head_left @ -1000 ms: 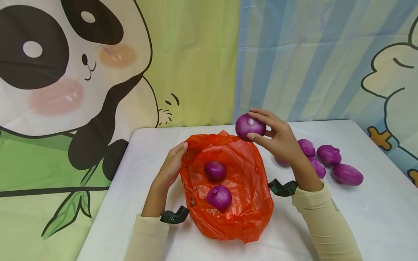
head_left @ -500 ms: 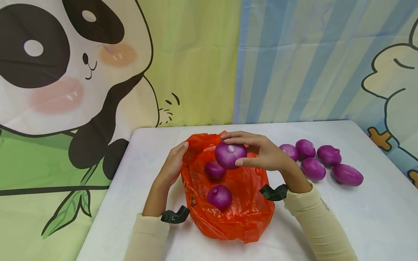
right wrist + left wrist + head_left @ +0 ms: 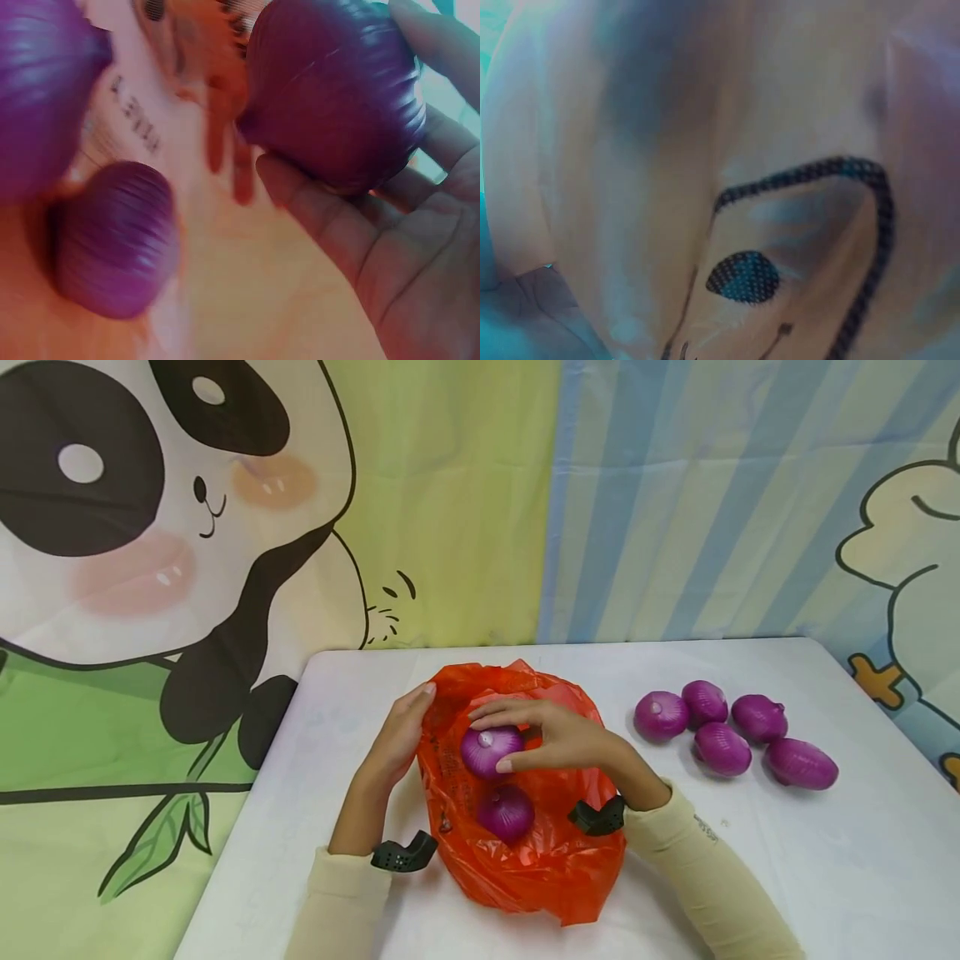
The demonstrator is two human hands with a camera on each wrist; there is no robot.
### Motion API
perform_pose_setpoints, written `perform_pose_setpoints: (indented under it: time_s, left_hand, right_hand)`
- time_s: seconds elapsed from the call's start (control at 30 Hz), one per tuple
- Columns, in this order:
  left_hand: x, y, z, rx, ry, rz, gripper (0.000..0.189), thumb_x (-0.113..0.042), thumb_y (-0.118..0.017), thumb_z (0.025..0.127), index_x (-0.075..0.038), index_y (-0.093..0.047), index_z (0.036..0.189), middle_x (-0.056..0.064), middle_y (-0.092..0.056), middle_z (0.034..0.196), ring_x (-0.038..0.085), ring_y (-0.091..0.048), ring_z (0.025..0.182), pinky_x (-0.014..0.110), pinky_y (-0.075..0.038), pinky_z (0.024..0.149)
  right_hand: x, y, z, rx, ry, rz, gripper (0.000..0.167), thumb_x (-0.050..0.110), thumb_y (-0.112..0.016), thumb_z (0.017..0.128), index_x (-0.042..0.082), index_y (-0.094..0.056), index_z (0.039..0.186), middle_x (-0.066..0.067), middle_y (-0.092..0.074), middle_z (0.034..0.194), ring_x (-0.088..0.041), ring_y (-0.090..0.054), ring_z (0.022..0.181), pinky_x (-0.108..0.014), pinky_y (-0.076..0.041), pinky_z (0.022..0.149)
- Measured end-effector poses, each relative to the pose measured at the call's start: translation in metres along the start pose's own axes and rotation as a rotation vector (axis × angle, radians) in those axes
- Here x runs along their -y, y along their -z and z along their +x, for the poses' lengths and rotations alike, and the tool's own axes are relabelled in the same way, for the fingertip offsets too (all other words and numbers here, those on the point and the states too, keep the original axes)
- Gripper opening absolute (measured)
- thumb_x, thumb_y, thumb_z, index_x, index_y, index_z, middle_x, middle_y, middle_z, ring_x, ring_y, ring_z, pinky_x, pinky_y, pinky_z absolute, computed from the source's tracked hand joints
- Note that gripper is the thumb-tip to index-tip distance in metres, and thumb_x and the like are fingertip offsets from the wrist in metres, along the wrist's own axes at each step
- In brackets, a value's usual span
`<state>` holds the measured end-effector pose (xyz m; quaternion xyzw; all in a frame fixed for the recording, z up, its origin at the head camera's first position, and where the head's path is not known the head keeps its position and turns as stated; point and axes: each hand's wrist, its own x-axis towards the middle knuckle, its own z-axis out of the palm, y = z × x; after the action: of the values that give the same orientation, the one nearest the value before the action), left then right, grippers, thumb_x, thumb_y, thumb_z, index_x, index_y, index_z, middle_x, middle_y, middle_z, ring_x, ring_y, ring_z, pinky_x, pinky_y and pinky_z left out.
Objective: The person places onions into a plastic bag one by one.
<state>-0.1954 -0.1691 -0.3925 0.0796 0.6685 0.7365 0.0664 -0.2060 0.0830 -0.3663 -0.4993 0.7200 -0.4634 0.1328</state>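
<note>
My right hand [image 3: 558,735] holds a purple onion [image 3: 491,752] inside the mouth of a red plastic bag [image 3: 562,868]. Fingers lie over its far side and the thumb along its near side. At the bag's left rim, my left hand [image 3: 397,735] grips the plastic with the thumb on top. Another onion [image 3: 506,812] lies in the bag, nearer the front. From the right wrist, the held onion [image 3: 337,90] is beside my fingers, with two onions inside the bag, one of them a smaller-looking onion [image 3: 120,240]. Bag plastic [image 3: 802,225] fills the left wrist view.
Several loose onions [image 3: 722,749] lie in a cluster on the white table [image 3: 847,877], right of the bag. A printed backdrop [image 3: 450,510] hangs behind the table's far edge.
My right hand has carried the onion left and down, from above the bag's far right rim into the bag. It now covers the farther onion in the head view. My left hand stays put.
</note>
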Motion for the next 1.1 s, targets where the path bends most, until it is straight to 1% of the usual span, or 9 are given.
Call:
perform_pose_setpoints:
  time_s: [0.07, 0.13, 0.27, 0.47, 0.57, 0.7, 0.87, 1.0, 1.1]
  left_hand:
    - [0.0, 0.0, 0.0, 0.002, -0.002, 0.003, 0.047, -0.029, -0.035, 0.107, 0.004, -0.047, 0.139, 0.017, -0.049, 0.137, 0.024, -0.044, 0.127, 0.039, -0.033, 0.109]
    - [-0.001, 0.0, 0.0, 0.007, -0.003, 0.006, 0.047, -0.028, -0.035, 0.107, 0.005, -0.047, 0.138, 0.018, -0.049, 0.137, 0.025, -0.044, 0.128, 0.039, -0.033, 0.109]
    - [-0.002, 0.0, -0.001, 0.008, -0.002, 0.015, 0.046, -0.028, -0.035, 0.107, 0.003, -0.048, 0.138, 0.017, -0.05, 0.136, 0.024, -0.044, 0.128, 0.038, -0.033, 0.109]
    - [-0.001, 0.001, 0.0, 0.012, -0.002, 0.024, 0.046, -0.03, -0.035, 0.107, 0.002, -0.049, 0.137, 0.016, -0.053, 0.133, 0.024, -0.047, 0.125, 0.039, -0.035, 0.108]
    - [-0.001, 0.001, -0.001, 0.01, 0.004, 0.018, 0.046, -0.03, -0.035, 0.107, 0.003, -0.049, 0.136, 0.016, -0.053, 0.132, 0.025, -0.047, 0.125, 0.039, -0.036, 0.107]
    - [-0.001, 0.0, -0.001, 0.011, 0.015, 0.014, 0.046, -0.029, -0.034, 0.107, 0.003, -0.047, 0.138, 0.016, -0.05, 0.135, 0.025, -0.045, 0.128, 0.04, -0.035, 0.108]
    - [-0.002, 0.0, -0.002, 0.015, 0.019, 0.016, 0.047, -0.029, -0.034, 0.107, 0.002, -0.046, 0.14, 0.016, -0.049, 0.137, 0.025, -0.044, 0.129, 0.04, -0.034, 0.109]
    - [-0.002, 0.0, -0.002, 0.014, 0.018, 0.017, 0.046, -0.029, -0.034, 0.107, 0.002, -0.048, 0.138, 0.017, -0.051, 0.135, 0.026, -0.046, 0.127, 0.04, -0.035, 0.108]
    - [-0.003, 0.001, -0.002, 0.015, 0.017, 0.021, 0.046, -0.029, -0.034, 0.107, 0.002, -0.048, 0.138, 0.017, -0.051, 0.134, 0.027, -0.046, 0.126, 0.041, -0.036, 0.107]
  right_hand:
    - [-0.003, -0.007, 0.004, 0.026, -0.021, -0.019, 0.051, 0.018, -0.076, 0.086, 0.01, -0.06, 0.134, -0.005, -0.05, 0.141, -0.019, -0.037, 0.135, -0.034, -0.049, 0.094]
    - [-0.006, -0.013, 0.007, 0.053, -0.032, -0.036, 0.051, 0.022, -0.076, 0.086, 0.01, -0.061, 0.133, -0.007, -0.052, 0.139, -0.019, -0.041, 0.133, -0.032, -0.048, 0.095]
    - [-0.011, -0.022, 0.01, 0.099, -0.035, -0.071, 0.051, 0.027, -0.075, 0.087, 0.009, -0.061, 0.132, -0.009, -0.054, 0.137, -0.018, -0.047, 0.128, -0.03, -0.048, 0.094]
    - [-0.012, -0.029, 0.014, 0.124, -0.026, -0.124, 0.05, 0.029, -0.074, 0.087, 0.01, -0.061, 0.132, -0.002, -0.055, 0.136, -0.016, -0.046, 0.128, -0.028, -0.047, 0.094]
    - [-0.014, -0.031, 0.015, 0.131, -0.027, -0.128, 0.05, 0.029, -0.074, 0.088, 0.009, -0.061, 0.132, -0.003, -0.055, 0.136, -0.016, -0.047, 0.127, -0.028, -0.047, 0.094]
    - [-0.015, -0.031, 0.017, 0.136, -0.025, -0.134, 0.051, 0.03, -0.073, 0.088, 0.009, -0.061, 0.132, -0.003, -0.055, 0.137, -0.015, -0.047, 0.127, -0.028, -0.047, 0.095]
    - [-0.017, -0.031, 0.016, 0.152, -0.046, -0.133, 0.055, 0.033, -0.073, 0.088, 0.01, -0.058, 0.136, -0.003, -0.052, 0.14, -0.015, -0.045, 0.129, -0.03, -0.045, 0.097]
    - [-0.018, -0.03, 0.013, 0.177, -0.068, -0.147, 0.064, 0.035, -0.074, 0.087, 0.012, -0.051, 0.142, -0.007, -0.044, 0.147, -0.016, -0.038, 0.135, -0.035, -0.04, 0.104]
    - [-0.019, -0.029, 0.012, 0.182, -0.072, -0.155, 0.066, 0.035, -0.074, 0.086, 0.013, -0.049, 0.144, -0.009, -0.04, 0.15, -0.016, -0.034, 0.137, -0.038, -0.036, 0.107]
